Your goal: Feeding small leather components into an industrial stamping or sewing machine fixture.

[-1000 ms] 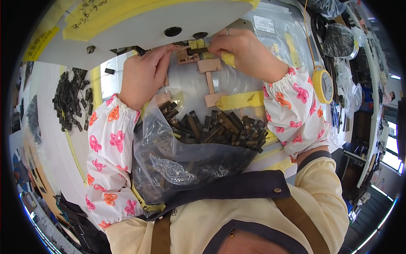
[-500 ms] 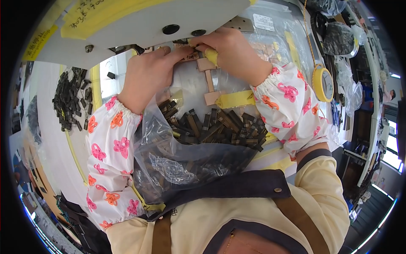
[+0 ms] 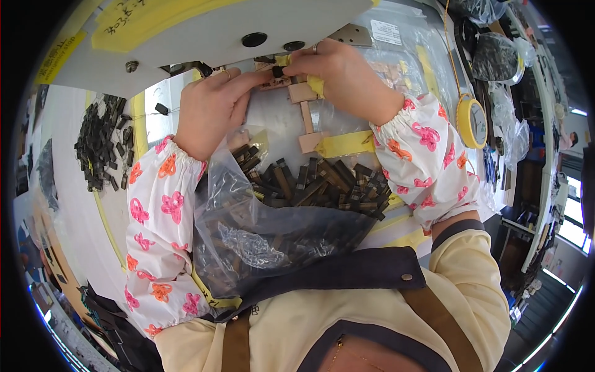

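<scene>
Between my two hands, just in front of the sewing machine, is a small black folded piece. My left hand is closed, its fingertips pinching the piece from the left. From the other side my right hand also pinches it, with yellow tape under its fingers. Pinkish-tan blocks are stuck on the work surface below the hands. The machine's head hides the needle area. Nearer to me, an open clear plastic bag holds many dark folded strips.
A heap of small black pieces lies on the table at the left, with a thread running to a single black piece. A yellow tape roll stands at the right edge. Plastic-wrapped bundles sit beyond it.
My hands have drawn back slightly from the machine, and the small black piece now shows between the fingertips. The heap at the left has shifted slightly.
</scene>
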### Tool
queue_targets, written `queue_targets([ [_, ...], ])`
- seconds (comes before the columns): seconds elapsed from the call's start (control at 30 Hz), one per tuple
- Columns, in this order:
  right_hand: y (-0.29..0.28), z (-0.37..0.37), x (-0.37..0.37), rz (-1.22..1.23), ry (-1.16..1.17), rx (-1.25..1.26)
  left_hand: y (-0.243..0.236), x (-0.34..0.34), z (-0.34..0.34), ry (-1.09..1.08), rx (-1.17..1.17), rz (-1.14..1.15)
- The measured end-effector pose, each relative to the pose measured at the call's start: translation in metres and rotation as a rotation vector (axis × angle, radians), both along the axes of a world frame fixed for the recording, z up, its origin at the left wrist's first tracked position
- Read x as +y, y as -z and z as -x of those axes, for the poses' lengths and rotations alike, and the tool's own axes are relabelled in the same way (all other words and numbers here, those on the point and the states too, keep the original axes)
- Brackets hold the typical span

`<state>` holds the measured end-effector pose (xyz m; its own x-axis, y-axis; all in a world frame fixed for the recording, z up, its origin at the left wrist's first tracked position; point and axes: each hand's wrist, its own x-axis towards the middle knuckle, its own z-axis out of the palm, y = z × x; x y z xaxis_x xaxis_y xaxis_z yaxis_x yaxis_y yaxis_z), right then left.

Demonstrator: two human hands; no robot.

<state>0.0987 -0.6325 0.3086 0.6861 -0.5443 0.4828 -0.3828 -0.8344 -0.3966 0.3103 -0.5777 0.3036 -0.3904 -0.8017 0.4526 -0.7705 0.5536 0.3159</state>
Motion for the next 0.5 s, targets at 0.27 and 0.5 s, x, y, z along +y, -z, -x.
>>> queue_targets([
  [0.27,-0.0073,-0.0067,-0.0036,0.049,-0.073,0.179,-0.0002,0.0003,-0.0016,0.014,-0.013,0.010],
  [0.5,-0.0056,-0.0077,-0.0003,0.091,-0.001,0.181,-0.0037,0.0013,-0.0020,0.028,-0.114,0.016],
])
